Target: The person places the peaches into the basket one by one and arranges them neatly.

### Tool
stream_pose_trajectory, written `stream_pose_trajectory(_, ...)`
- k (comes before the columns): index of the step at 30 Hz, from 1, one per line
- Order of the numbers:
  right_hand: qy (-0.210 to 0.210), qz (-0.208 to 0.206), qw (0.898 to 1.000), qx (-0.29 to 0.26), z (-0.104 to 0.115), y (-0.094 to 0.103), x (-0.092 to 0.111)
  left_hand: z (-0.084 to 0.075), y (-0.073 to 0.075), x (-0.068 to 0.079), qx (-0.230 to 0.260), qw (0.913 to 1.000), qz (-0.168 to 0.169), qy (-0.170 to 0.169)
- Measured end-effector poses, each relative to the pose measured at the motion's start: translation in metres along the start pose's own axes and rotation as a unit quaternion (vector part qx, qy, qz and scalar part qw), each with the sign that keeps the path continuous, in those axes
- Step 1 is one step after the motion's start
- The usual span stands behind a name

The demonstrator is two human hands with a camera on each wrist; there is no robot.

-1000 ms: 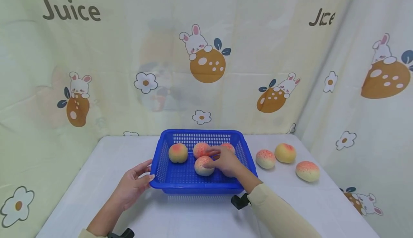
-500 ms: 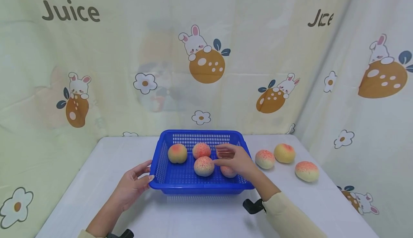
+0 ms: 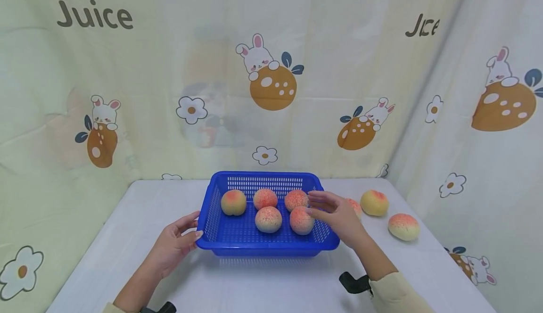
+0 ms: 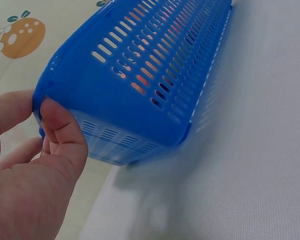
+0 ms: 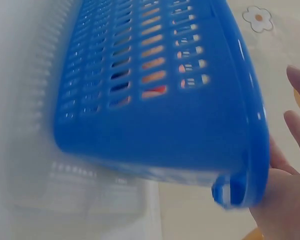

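Blue plastic basket [image 3: 267, 246]: located at the centre of the white table [image 3: 263, 284], with five peaches [image 3: 268, 219] inside. Left hand [image 3: 176, 242]: thumb and fingers pinch the basket's left rim. Right hand [image 3: 341, 216]: fingers loosely extended and parted, holding nothing, over the right rim; contact between thumb and front right peach [image 3: 301, 220] cannot be confirmed. On the table to the right lie a yellow peach [image 3: 374, 202], an oblong peach [image 3: 404, 226] and a speckled peach [image 3: 354, 207], the last partly hidden by the right hand.

The step in hand appears to be work at the basket's right side. Brace the left rim firmly to prevent sliding. Clear the right rim and the rear right peach [image 3: 296, 201] with raised fingers. Caution: brushed fruit may roll.
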State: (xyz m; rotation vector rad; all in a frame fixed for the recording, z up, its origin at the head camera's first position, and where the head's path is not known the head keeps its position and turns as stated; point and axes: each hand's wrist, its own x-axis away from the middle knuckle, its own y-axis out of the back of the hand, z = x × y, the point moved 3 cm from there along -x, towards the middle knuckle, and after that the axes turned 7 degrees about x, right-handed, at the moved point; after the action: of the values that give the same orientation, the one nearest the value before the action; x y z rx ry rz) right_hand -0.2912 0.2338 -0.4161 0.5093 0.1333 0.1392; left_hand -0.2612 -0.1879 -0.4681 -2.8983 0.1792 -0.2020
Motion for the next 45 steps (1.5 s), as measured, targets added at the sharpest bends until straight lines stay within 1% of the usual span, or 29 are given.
stream_pose_trajectory(7, 0.005, -0.039, 0.999, -0.016, -0.009, 0.019, 0.014, 0.0, 0.0, 0.001, 0.003, 1.0, 0.002, -0.002)
stream_pose_trajectory(11, 0.009, -0.06, 0.998, -0.013, -0.017, 0.031, 0.021, 0.0, 0.0, 0.001, 0.004, 1.0, 0.0, -0.001)
stream_pose_trajectory(15, 0.015, -0.092, 0.996, -0.002, -0.025, 0.042, 0.029, 0.0, 0.0, 0.001, 0.003, 1.0, -0.003, -0.001)
stream_pose_trajectory(21, 0.011, -0.131, 0.991, -0.01, -0.037, 0.057, 0.041, 0.0, -0.001, 0.002, 0.003, 1.0, -0.008, 0.002)
stream_pose_trajectory(24, 0.016, -0.147, 0.989, -0.012, -0.044, 0.066, 0.047, 0.001, -0.001, 0.002, 0.003, 1.0, -0.007, 0.002)
stream_pose_trajectory(27, 0.027, -0.159, 0.986, -0.04, -0.053, 0.074, 0.052, 0.002, -0.001, 0.001, 0.0, 1.0, -0.007, 0.001)
stream_pose_trajectory(31, 0.03, -0.182, 0.981, -0.055, -0.066, 0.085, 0.058, 0.003, 0.0, 0.0, -0.003, 1.0, -0.009, 0.0)
stream_pose_trajectory(33, 0.023, -0.195, 0.98, -0.037, -0.072, 0.091, 0.061, 0.003, 0.0, 0.0, -0.003, 0.9999, -0.01, -0.001)
stream_pose_trajectory(36, 0.003, -0.212, 0.977, -0.036, -0.08, 0.099, 0.064, 0.003, -0.001, 0.0, -0.007, 0.9999, -0.009, -0.003)
stream_pose_trajectory(41, -0.057, -0.232, 0.971, -0.008, -0.096, 0.112, 0.07, 0.003, -0.001, -0.001, -0.012, 0.9998, -0.013, 0.0)
stream_pose_trajectory(43, -0.085, -0.241, 0.967, 0.017, -0.102, 0.117, 0.071, 0.004, 0.0, -0.001, -0.012, 0.9998, -0.014, 0.001)
stream_pose_trajectory(45, -0.105, -0.253, 0.962, 0.022, -0.107, 0.121, 0.073, 0.005, 0.0, -0.001, -0.012, 0.9998, -0.015, 0.001)
